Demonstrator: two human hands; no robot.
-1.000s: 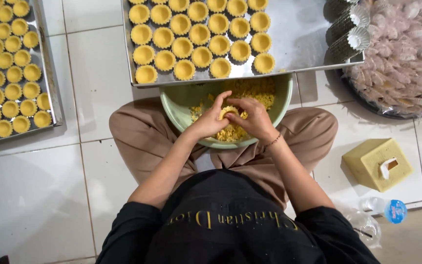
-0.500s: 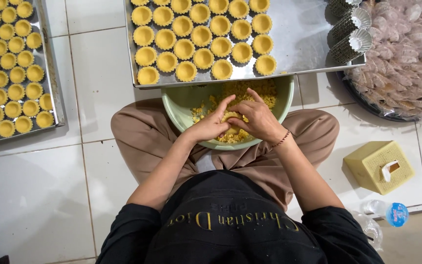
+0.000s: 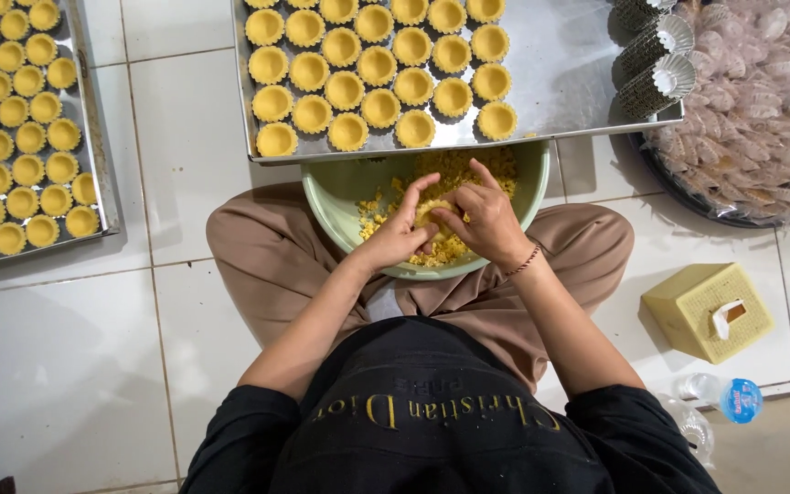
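Person sits cross-legged on the tiled floor (image 3: 75, 384), green bowl (image 3: 340, 206) in the lap, seen from above. Both hands meet over the bowl's middle. Left hand (image 3: 401, 236) and right hand (image 3: 484, 222) are cupped narrow around one small lump of yellow dough (image 3: 429, 214), fingers curled in, thumbs pressing on it; the lump is mostly hidden between them, so its shape can't be told. Loose dough crumbs (image 3: 454, 169) fill the rest of the bowl, mainly on the far side & to the right of the hands.

Key relation: the lump sits dead centre between the 2 hands, touching both, neither hand clearly nearer. The crumb pile lies just beyond the fingertips, away from the body. No clear long axis on the lump.

Straight ahead, overlapping the bowl's far rim, is a steel tray (image 3: 578, 64) w/ rows of pressed tart shells (image 3: 361, 66) on its left part; fluted empty tins (image 3: 656, 59) stand at its right edge. A 2nd tray of shells (image 3: 93, 137) lies well apart to the left. To the right: a dark tray covered in plastic film (image 3: 752, 101), a yellow tissue box (image 3: 708, 311), a bottle w/ blue cap (image 3: 733, 400).
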